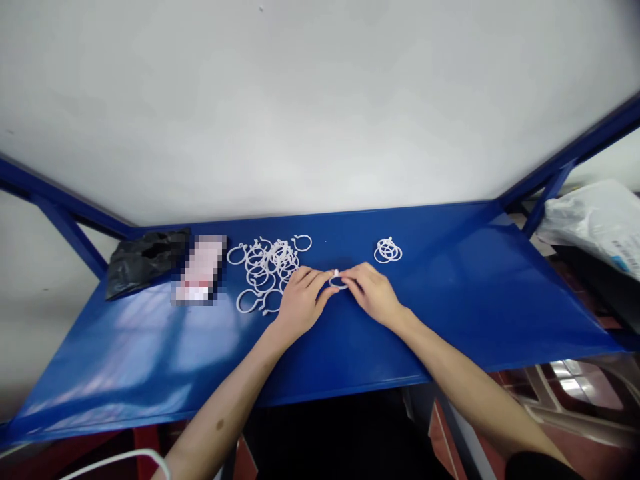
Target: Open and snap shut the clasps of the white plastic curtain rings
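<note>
From where I'm standing, a white ring (338, 287) sits between the person's two hands just above the blue table (465, 287), near its middle. The right hand (373, 290) pinches one side, fingertips closed on it; the left hand (301, 297) has the other side between thumb and fingers, only slightly parted. Right beside the left hand spreads a loose pile of rings (280, 255). A smaller cluster of rings (388, 251) lies apart, past the right hand. Farther left are a pixelated pink item (203, 263) and a black bag (145, 260).
</note>
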Demonstrator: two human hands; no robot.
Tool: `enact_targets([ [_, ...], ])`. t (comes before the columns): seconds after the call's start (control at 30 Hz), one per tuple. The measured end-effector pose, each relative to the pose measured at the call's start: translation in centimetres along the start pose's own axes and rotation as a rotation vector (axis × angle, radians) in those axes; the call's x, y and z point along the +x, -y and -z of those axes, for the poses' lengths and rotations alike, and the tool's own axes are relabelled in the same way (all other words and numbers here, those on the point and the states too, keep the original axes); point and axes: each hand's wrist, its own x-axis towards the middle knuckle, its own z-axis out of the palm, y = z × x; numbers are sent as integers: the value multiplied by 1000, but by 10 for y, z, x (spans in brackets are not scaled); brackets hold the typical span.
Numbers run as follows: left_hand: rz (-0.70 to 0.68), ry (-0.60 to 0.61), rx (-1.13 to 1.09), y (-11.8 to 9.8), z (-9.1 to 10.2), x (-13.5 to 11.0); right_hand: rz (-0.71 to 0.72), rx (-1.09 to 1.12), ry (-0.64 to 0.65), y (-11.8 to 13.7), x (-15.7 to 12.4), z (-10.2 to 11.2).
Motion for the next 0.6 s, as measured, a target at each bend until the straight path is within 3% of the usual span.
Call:
enact_targets([
  [0.17,18,-2,213,6,2,1,-225,-206,-254,-35,6,29],
  [0.27,26,3,233,8,4,1,-310,-284,-334,-57,4,42],
  [0.6,82,26,323,11,6,4,-499,-264,-365,-88,7,40],
])
